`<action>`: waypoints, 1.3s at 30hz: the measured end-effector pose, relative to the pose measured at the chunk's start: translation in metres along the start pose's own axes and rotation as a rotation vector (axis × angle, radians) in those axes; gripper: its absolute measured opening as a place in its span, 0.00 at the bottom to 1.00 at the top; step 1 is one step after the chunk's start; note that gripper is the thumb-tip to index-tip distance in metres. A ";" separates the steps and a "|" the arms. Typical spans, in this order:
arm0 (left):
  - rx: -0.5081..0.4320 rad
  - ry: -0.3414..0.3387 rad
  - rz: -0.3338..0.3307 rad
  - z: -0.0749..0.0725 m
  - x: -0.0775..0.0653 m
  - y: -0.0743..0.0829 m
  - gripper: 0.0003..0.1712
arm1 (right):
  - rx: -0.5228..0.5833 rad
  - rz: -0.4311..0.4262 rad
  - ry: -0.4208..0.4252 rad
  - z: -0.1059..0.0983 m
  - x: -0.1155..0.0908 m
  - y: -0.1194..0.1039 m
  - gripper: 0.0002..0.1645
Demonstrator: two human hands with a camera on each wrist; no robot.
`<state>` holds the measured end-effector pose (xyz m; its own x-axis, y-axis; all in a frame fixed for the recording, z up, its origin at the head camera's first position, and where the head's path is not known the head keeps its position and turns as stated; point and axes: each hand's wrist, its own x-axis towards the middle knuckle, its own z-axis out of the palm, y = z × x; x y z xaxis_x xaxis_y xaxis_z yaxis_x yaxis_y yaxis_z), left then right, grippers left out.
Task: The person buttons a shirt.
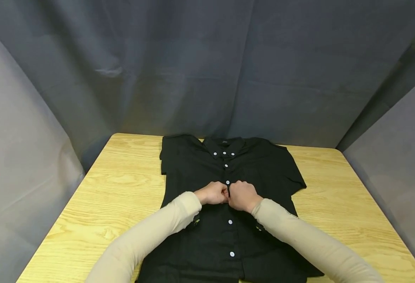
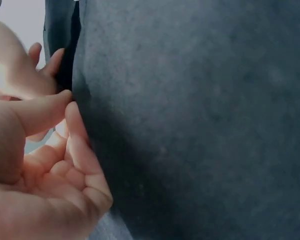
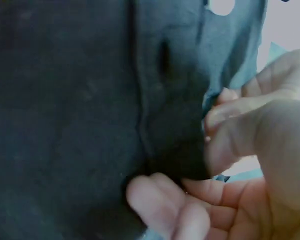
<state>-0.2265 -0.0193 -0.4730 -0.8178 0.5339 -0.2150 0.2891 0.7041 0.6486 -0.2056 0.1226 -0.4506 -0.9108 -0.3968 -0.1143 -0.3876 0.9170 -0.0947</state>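
A black short-sleeved shirt (image 1: 190, 169) lies front up, collar at the far side, with white buttons down its middle. My left hand (image 1: 213, 193) and right hand (image 1: 243, 196) meet at the front placket, just below a white button (image 1: 227, 182). In the left wrist view, the left thumb and forefinger pinch the edge of the dark cloth (image 2: 190, 100). The right wrist view has my right thumb and curled fingers gripping the placket edge (image 3: 175, 115), below a buttonhole (image 3: 165, 60). Any button between the fingers is hidden.
The shirt spreads over a light wooden table (image 1: 129, 169). Dark grey curtain (image 1: 193, 78) hangs behind it, with paler cloth panels (image 1: 20, 157) at both sides. Two more buttons, including a lower button (image 1: 232, 254), show nearer me on the placket.
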 end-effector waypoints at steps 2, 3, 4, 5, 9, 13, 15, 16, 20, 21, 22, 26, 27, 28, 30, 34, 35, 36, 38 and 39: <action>-0.013 -0.009 -0.003 0.000 0.000 0.000 0.06 | 0.072 0.031 -0.034 0.000 0.001 0.002 0.24; -0.021 -0.013 -0.004 0.000 0.000 0.000 0.06 | 0.115 0.050 -0.051 0.000 0.002 0.003 0.25; -0.025 -0.016 -0.006 0.000 0.001 -0.001 0.07 | 0.161 0.065 -0.069 0.000 0.003 0.004 0.26; -0.032 -0.016 -0.008 0.000 0.001 -0.001 0.07 | 0.209 0.078 -0.087 0.000 0.005 0.005 0.27; -0.046 -0.009 -0.011 -0.001 0.001 -0.004 0.08 | 0.332 0.089 -0.147 0.000 0.009 0.008 0.27; -0.075 -0.016 -0.007 -0.002 0.000 -0.004 0.07 | 0.339 0.105 -0.202 -0.001 0.010 0.009 0.24; -0.082 -0.023 -0.003 -0.002 0.000 -0.004 0.06 | 0.329 0.109 -0.219 -0.003 0.010 0.009 0.23; -0.085 -0.025 0.002 -0.002 0.000 -0.004 0.06 | 0.318 0.108 -0.222 -0.003 0.010 0.009 0.22; -0.082 -0.022 0.022 -0.002 -0.001 -0.003 0.06 | 0.304 0.086 -0.245 -0.005 0.010 0.009 0.22; -0.080 -0.021 0.027 -0.002 -0.001 -0.004 0.06 | 0.311 0.077 -0.256 -0.006 0.011 0.010 0.21; -0.075 -0.019 0.032 -0.002 -0.001 -0.004 0.05 | 0.320 0.069 -0.269 -0.005 0.011 0.011 0.21; -0.072 -0.013 0.026 -0.001 -0.001 -0.004 0.04 | 0.429 0.079 -0.372 -0.003 0.014 0.015 0.21; -0.075 -0.012 0.020 0.000 -0.001 -0.004 0.05 | 0.467 0.087 -0.404 -0.002 0.014 0.016 0.20; -0.076 -0.013 0.014 0.000 -0.001 -0.003 0.05 | 0.500 0.100 -0.434 -0.001 0.015 0.018 0.20; -0.084 -0.017 0.002 0.000 -0.001 -0.003 0.05 | 0.568 0.123 -0.487 0.000 0.017 0.021 0.18; -0.068 -0.015 0.007 0.000 0.001 -0.002 0.03 | 0.667 0.144 -0.528 0.001 0.020 0.027 0.13; -0.064 -0.011 0.007 -0.001 0.001 -0.002 0.03 | 0.686 0.140 -0.526 0.002 0.021 0.029 0.12; -0.059 -0.009 0.006 -0.001 0.002 -0.002 0.03 | 0.703 0.136 -0.523 0.002 0.022 0.030 0.11; -0.051 -0.001 0.002 -0.001 0.001 -0.002 0.04 | 0.739 0.123 -0.524 0.002 0.023 0.033 0.09; -0.054 0.002 -0.002 -0.001 0.001 -0.002 0.05 | 0.758 0.116 -0.528 0.003 0.024 0.034 0.08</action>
<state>-0.2281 -0.0206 -0.4736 -0.8195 0.5313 -0.2149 0.2602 0.6789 0.6865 -0.2402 0.1442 -0.4591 -0.6831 -0.4426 -0.5810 0.0678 0.7536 -0.6538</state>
